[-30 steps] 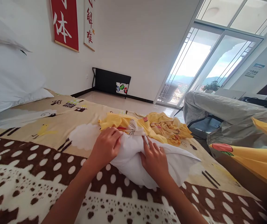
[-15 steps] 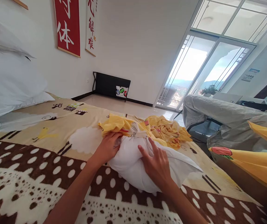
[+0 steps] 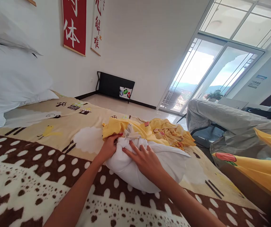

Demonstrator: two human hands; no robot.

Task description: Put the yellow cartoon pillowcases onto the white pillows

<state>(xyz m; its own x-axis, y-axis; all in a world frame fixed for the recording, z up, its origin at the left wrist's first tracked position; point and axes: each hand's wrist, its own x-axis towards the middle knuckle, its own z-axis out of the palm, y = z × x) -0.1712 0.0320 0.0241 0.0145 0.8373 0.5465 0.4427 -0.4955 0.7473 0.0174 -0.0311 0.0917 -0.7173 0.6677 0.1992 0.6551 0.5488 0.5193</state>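
Note:
A white pillow point(image 3: 168, 160) lies bunched on the bed, with its far end against a crumpled yellow pillowcase point(image 3: 158, 135). The pillowcase carries a printed animal face with whiskers. At the pillow's far left corner, my left hand point(image 3: 110, 147) is closed on the pillowcase edge, its fingertips partly hidden by cloth. My right hand point(image 3: 146, 159) presses on top of the pillow with its fingers spread, close to the pillowcase opening. How far the pillow reaches inside the case cannot be seen.
Stacked white pillows point(image 3: 14, 72) stand at the left. Below them spreads a brown and white spotted blanket point(image 3: 62, 167) over a beige patterned sheet point(image 3: 97, 110). More yellow cloth point(image 3: 246, 162) hangs at the right, before a plastic-covered sofa point(image 3: 208, 112).
My right hand has slid left across the pillow, toward my left hand. The pillow's near end is gathered further left, and the pillowcase edge is bunched more at my left hand.

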